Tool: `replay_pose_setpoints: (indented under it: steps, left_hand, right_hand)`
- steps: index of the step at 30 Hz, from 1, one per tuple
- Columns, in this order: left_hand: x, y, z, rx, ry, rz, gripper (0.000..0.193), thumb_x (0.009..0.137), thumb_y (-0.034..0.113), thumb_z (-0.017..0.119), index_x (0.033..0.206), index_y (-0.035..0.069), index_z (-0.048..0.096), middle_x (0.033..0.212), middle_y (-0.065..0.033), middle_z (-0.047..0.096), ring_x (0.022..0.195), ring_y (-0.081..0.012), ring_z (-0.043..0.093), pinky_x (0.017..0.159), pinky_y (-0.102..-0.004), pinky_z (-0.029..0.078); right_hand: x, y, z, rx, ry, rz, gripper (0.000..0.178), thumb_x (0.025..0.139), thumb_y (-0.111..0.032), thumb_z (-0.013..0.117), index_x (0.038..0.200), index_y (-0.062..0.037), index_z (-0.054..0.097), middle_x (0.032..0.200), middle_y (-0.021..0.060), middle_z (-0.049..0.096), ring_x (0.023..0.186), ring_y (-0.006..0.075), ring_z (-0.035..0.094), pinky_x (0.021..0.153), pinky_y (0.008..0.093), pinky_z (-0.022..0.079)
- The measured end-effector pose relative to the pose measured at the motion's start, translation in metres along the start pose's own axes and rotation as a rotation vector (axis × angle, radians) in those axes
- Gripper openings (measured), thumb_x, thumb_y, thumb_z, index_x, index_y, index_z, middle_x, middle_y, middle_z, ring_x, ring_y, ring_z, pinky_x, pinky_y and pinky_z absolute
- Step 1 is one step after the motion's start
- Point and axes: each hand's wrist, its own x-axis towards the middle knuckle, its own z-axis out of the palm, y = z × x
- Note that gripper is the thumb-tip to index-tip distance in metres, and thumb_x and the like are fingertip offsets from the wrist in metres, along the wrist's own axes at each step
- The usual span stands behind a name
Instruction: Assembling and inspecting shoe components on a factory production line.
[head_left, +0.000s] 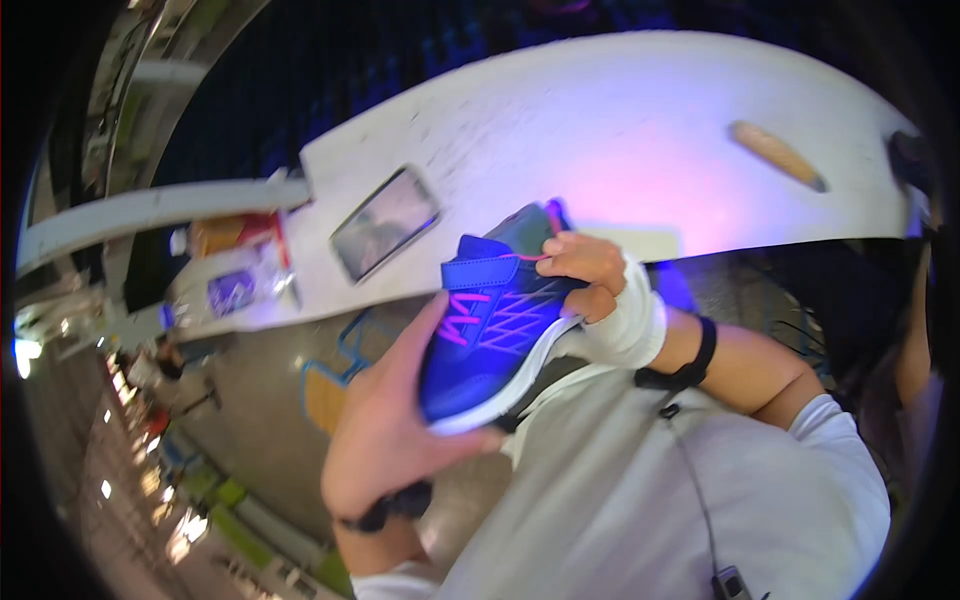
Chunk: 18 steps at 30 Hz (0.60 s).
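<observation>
A blue sneaker (490, 340) with pink and lilac lacing, a blue strap and a white sole is held up in front of my chest, near the table's front edge. My left hand (385, 410) clasps its toe end, thumb along the upper and fingers by the sole. At the ankle opening, my right hand (588, 272) has its fingers closed on the pink-edged collar. White cloth (640, 318) bunches around the right palm and wrist; where it ends under the shoe is hidden.
On the white table (600, 100) lie a phone (386, 222) and a tan, elongated object (777, 155). A clear plastic bottle with a purple label (232, 290) and a red and yellow package (235, 235) are at the left. A blue-framed stool (330, 395) stands below.
</observation>
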Motion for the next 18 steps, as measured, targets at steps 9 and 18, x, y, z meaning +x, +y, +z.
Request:
replay_pose_setpoints:
  steps: [9,18]
  left_hand:
    - [0.051,-0.002,0.147,-0.049,0.446,0.697,0.06,0.087,-0.002,0.072,0.145,-0.001,0.057,0.154,-0.0238,0.053,0.142,-0.0475,0.05,0.115,-0.0534,0.047]
    - [0.071,-0.007,0.165,-0.377,0.677,0.699,0.049,0.068,0.014,0.097,0.102,0.003,0.063,0.101,-0.0131,0.064,0.091,-0.0323,0.064,0.079,-0.0401,0.052]
  right_hand:
    - [0.072,-0.059,-0.142,0.15,-0.192,0.207,0.084,0.058,-0.043,0.099,0.123,-0.0016,0.066,0.118,0.0201,0.075,0.115,0.0406,0.073,0.104,0.0513,0.057]
    - [0.078,-0.074,-0.129,0.111,-0.214,0.197,0.077,0.059,-0.032,0.103,0.118,0.0007,0.066,0.117,0.0211,0.075,0.111,0.0401,0.075,0.101,0.0495,0.058]
